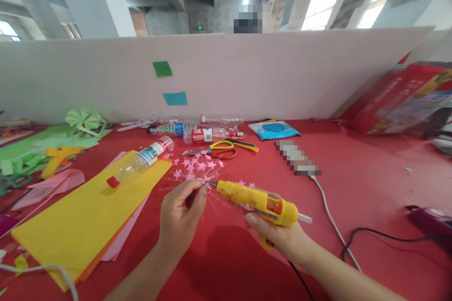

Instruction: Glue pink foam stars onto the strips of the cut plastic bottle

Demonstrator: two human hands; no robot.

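Observation:
My right hand (278,233) is wrapped round a yellow hot glue gun (247,195), its metal nozzle pointing left and a clear glue stick (304,218) jutting from the back. Between the thumb and forefinger of my left hand (181,216) is a small pink paper star (205,180), right at the nozzle tip. Whether nozzle and star touch, I cannot tell. Just beyond my hands lies a cluster of pink paper stars (190,167) on clear plastic strips. More pink stars (241,182) lie behind the glue gun, and one is by its body.
Scissors (222,148) and a yellow cutter (243,145) lie beyond the stars, near plastic bottles (203,135). At left, a bottle (141,162) rests on yellow paper (92,211). A blue wipes pack (274,129) sits behind; a white cable (328,211) crosses the red table at right.

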